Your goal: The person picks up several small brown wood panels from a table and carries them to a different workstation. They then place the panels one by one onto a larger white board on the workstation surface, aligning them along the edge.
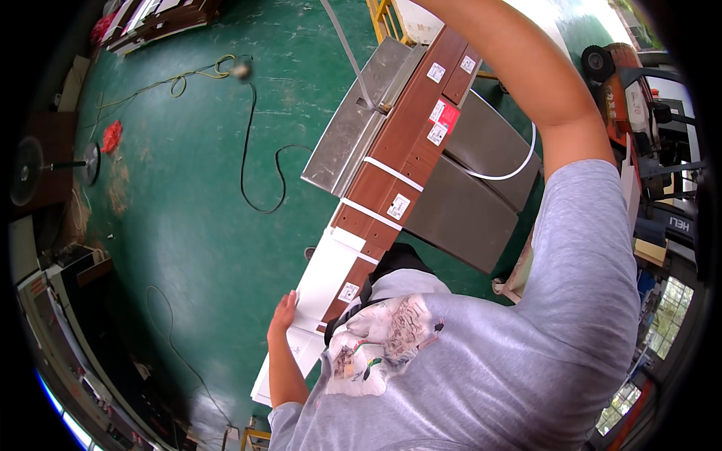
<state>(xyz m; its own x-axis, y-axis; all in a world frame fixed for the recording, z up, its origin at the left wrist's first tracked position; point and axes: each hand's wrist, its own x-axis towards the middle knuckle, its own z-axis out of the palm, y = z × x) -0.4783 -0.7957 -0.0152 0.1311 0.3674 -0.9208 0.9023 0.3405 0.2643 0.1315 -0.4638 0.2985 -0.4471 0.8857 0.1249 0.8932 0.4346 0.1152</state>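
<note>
A long bundle of brown wooden panels (402,146) lies slantwise before me, bound with white straps (392,174). It rests across a strapping machine with a grey metal top (347,120). At the near end, white boards (329,272) lie along the brown ones. My left hand (283,310) is against the outer edge of the white boards, fingers stretched out. My right arm reaches over the far end of the bundle, and its hand is past the upper edge of the picture. A loose white strap (505,177) loops out over the machine's dark right side.
Black cable (248,143) and yellow-green cord (178,84) trail over the green floor (188,203) to the left. A pedestal fan (90,163) stands at the far left. More panels (162,19) are stacked at the far left back. A forklift (662,150) is on the right.
</note>
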